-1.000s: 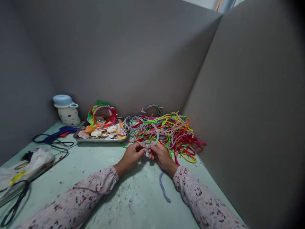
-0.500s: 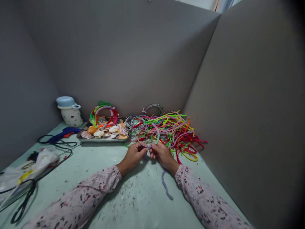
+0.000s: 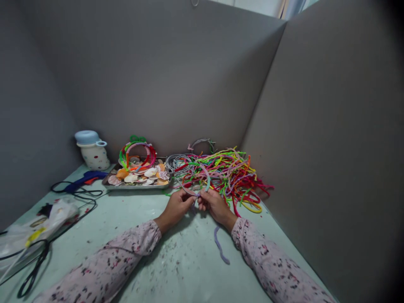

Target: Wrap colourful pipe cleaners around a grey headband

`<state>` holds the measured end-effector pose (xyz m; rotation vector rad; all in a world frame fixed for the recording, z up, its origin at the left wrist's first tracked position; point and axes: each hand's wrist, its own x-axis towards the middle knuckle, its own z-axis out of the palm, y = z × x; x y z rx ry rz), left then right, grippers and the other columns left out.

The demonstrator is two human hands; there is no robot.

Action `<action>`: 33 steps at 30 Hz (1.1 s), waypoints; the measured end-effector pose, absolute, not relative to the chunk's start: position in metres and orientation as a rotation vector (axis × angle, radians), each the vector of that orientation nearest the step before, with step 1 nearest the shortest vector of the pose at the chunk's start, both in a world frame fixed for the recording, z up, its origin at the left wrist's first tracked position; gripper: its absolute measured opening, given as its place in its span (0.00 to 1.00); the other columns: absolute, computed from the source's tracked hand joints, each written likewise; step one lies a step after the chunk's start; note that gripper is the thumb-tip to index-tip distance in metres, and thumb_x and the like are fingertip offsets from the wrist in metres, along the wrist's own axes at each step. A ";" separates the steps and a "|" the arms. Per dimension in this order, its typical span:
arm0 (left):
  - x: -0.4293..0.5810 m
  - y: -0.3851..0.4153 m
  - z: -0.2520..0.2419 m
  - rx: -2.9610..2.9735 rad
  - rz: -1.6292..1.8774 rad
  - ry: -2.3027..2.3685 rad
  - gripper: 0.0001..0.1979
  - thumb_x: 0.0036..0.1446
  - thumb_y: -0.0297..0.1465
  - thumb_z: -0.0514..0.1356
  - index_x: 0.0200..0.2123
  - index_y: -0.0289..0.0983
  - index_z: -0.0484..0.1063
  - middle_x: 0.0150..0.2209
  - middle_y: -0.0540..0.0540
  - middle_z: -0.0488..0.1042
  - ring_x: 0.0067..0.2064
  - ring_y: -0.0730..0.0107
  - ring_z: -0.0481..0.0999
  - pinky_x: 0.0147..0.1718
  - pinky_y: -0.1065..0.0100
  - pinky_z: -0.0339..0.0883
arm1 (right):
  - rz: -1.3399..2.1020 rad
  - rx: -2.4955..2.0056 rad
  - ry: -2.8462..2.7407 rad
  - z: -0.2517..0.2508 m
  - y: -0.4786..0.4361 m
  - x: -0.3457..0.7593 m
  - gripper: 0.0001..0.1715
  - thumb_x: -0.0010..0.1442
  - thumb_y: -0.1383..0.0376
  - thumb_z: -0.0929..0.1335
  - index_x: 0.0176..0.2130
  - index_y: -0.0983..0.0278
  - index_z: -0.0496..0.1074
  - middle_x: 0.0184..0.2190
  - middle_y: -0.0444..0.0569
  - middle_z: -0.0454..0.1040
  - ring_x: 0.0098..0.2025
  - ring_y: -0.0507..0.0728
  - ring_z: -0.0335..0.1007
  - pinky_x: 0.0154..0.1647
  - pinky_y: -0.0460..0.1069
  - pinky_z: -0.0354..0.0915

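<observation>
My left hand and my right hand meet at the fingertips over the pale green table. Both are closed in a pinch on a thin grey headband partly wound with a lilac pipe cleaner, whose loose tail trails back toward me under my right wrist. The band's wrapped arc curves up behind my fingers. Just beyond lies a heap of bright pipe cleaners in several colours.
A metal tray of seashells with wrapped headbands stands at the back left, beside a dotted white jar with a blue lid. A blue glue gun, black cables, scissors and a plastic bag lie left. Grey partition walls enclose the table.
My hands stay pinched on the headband almost in place. The view has shifted slightly, and the lilac tail lies a little differently.
</observation>
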<state>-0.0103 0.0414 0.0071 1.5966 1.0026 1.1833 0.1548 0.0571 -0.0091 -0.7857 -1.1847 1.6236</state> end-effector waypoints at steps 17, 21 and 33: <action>-0.009 0.039 0.010 1.579 1.207 1.014 0.09 0.52 0.34 0.62 0.31 0.33 0.73 0.27 0.47 0.75 0.29 0.71 0.72 0.31 0.71 0.64 | 1.611 -0.793 -1.194 -0.009 0.057 0.155 0.19 0.54 0.52 0.71 0.30 0.66 0.68 0.24 0.43 0.72 0.20 0.47 0.67 0.18 0.42 0.59; -0.008 0.039 0.011 1.565 1.213 1.017 0.09 0.51 0.34 0.62 0.31 0.32 0.74 0.28 0.47 0.75 0.30 0.70 0.73 0.32 0.70 0.65 | 1.611 -0.799 -1.184 -0.007 0.056 0.154 0.19 0.53 0.52 0.71 0.30 0.66 0.68 0.23 0.42 0.72 0.19 0.47 0.67 0.17 0.42 0.58; -0.009 0.042 0.007 1.586 1.182 0.995 0.08 0.53 0.33 0.60 0.32 0.33 0.72 0.25 0.49 0.73 0.27 0.73 0.70 0.27 0.72 0.63 | 1.621 -0.816 -1.171 -0.007 0.055 0.154 0.18 0.53 0.53 0.71 0.30 0.66 0.68 0.23 0.42 0.71 0.19 0.46 0.66 0.18 0.41 0.58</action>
